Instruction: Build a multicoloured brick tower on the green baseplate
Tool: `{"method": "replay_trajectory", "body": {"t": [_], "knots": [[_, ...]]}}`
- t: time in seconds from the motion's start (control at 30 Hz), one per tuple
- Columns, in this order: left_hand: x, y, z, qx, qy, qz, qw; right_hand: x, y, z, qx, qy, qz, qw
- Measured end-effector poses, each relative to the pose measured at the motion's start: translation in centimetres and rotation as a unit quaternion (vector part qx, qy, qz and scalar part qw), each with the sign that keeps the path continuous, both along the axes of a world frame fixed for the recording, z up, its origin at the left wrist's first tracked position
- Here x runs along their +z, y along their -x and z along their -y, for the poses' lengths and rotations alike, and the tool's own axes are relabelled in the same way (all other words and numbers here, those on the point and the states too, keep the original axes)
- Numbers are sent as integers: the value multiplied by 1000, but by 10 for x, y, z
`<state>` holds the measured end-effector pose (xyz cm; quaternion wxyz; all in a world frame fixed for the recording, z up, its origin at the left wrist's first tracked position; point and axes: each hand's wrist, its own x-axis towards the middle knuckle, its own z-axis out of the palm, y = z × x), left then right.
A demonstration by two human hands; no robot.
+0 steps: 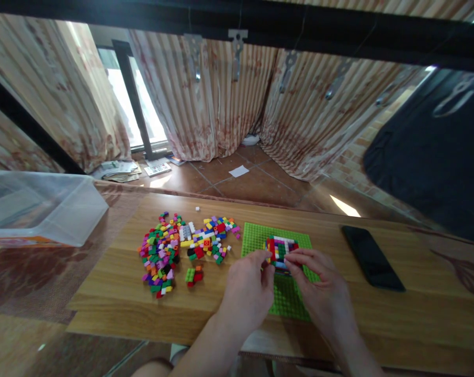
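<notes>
A green studded baseplate (256, 238) lies on the wooden table (115, 293). A small multicoloured brick build (281, 248) of red, white, green and blue stands on it. My left hand (248, 290) pinches the build's left edge, fingers curled. My right hand (319, 285) rests on the plate and touches the build's near right side with its fingertips together. Whether either hand holds a loose brick is hidden. A heap of loose coloured bricks (182, 246) lies to the left of the plate.
A black phone (372, 256) lies face up to the right of the plate. A clear plastic tub (41, 207) stands at the far left. Beyond the table are a tiled floor, striped curtains and a dark bag (437, 152) at the right.
</notes>
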<state>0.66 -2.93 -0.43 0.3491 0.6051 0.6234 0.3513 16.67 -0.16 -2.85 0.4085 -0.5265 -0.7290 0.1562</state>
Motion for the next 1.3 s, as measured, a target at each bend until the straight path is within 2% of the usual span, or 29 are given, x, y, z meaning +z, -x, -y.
{"method": "replay_trajectory", "body": {"t": [0.2, 0.43, 0.63, 0.83, 1.3], "knots": [[3, -2, 1, -31, -28, 21, 999, -2, 0, -1, -14, 38, -37, 999], [1, -8, 4, -90, -37, -68, 993, -1, -1, -2, -7, 20, -9, 1000], [0, -9, 3, -101, -42, -105, 989, 2, 0, 0, -17, 43, -26, 999], [1, -8, 2, -104, -39, -106, 988, 1, 1, -3, -85, 47, -71, 993], [1, -9, 2, -108, -32, -128, 985, -5, 9, -6, -88, 134, -140, 977]]}}
